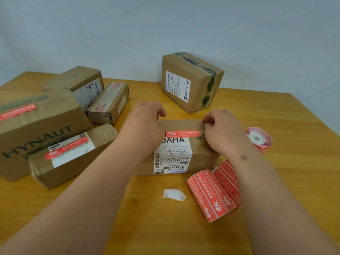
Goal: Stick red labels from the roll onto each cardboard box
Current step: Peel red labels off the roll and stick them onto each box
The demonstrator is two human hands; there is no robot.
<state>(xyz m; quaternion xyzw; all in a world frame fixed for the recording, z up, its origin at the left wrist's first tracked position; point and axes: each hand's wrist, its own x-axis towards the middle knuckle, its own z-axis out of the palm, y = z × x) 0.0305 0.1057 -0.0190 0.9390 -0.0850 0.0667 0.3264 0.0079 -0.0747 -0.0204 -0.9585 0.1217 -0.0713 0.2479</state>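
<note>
A red label (pixel 182 133) was pressed onto the box (pixel 202 153) by the left hand (pixel 145 124) and right hand (pixel 220 131), fingers curled down at its two ends.

The big box (pixel 36 133) reads "HYNAUT"; the centre box's shipping label (pixel 173 155) "BAHA", "A218".

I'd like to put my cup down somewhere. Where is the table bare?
Bare wood lies along the near edge of the table between the forearms, below the paper scrap, and at far right beyond the label roll. The left side is crowded with boxes, such as the HYNAUT box.
</note>
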